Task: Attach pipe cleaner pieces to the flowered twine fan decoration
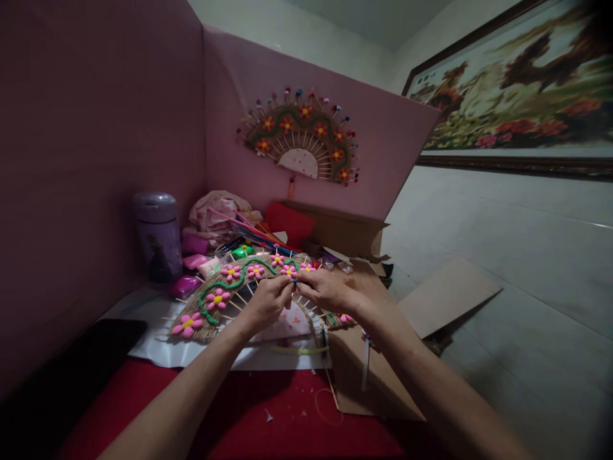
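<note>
Between the fingertips of both hands is a small dark blue piece (295, 282), perhaps of soft clay. My left hand (272, 298) pinches it from one side, and my right hand (322, 287) meets it from the other with fingers closed. Just below and behind them lies a handmade fan (213, 306) of sticks wound with brown twine. Pink flowers (218, 299) with yellow centres and a wavy green strand (234, 276) decorate it. Its white, spotted base piece (291, 322) shows beneath my hands, which cover part of the fan.
A purple lidded cup (158, 236) stands at the left, beside bags of pink and magenta clay (186, 285). Pipe cleaners (249, 229) and pink cloth (223, 214) lie behind. Cardboard (368, 377) is at the right. A finished fan (287, 124) hangs on the pink panel.
</note>
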`<state>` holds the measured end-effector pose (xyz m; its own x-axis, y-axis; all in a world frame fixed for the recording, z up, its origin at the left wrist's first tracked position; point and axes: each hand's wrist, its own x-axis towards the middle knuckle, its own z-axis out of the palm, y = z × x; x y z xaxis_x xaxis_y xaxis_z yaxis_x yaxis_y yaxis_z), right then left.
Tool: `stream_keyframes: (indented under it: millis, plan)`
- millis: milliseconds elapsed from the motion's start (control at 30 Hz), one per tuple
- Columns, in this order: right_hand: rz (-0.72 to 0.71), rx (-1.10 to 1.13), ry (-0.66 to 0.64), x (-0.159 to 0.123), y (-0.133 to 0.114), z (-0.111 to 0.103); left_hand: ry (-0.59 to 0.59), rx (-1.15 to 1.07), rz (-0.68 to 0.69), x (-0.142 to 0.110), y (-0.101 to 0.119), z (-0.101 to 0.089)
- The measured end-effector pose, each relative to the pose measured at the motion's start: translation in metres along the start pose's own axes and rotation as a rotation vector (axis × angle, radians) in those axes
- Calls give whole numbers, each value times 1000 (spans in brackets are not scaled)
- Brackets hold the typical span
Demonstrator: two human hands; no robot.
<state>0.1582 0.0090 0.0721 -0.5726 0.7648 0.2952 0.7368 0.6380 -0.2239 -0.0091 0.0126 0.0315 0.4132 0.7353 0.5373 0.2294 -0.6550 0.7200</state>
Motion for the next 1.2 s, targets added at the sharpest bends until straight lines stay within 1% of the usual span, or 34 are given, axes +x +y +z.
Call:
stream_keyframes:
  millis: [167,267,333,400,500,567,633,733,833,933,1067,1133,1200]
  plan:
    - [48,-10,18,2,-2,11,34,13,7,-1,1,-1]
    - [82,1,18,5,-4,8,41,-36,-31,0,-5,1]
    - [81,33,-11,6,-4,0,30,-147,-83,2,-10,2]
    - [85,102,-55,7,-5,-9,38,-310,-150,4,-13,4]
    - [130,178,-115,8,-7,-17,50,-522,-225,5,-12,7]
    - [156,169,-141,9,-9,-18,33,-590,-253,5,-9,7]
    - [172,155,-152,8,-10,-18,40,-620,-286,4,-5,7]
    - [182,134,-108,6,-8,-20,74,-671,-343,4,-4,5]
    - [183,148,-14,1,-3,-21,76,-737,-368,5,-4,5]
    - [185,157,57,-4,2,-20,82,-792,-355,6,-4,6]
    - [169,141,99,-4,-1,-15,124,-823,-326,5,-1,7]
    - [169,174,109,-2,-4,-13,142,-809,-306,6,-1,6]
    - [173,253,108,1,-6,-12,190,-802,-286,7,0,3]
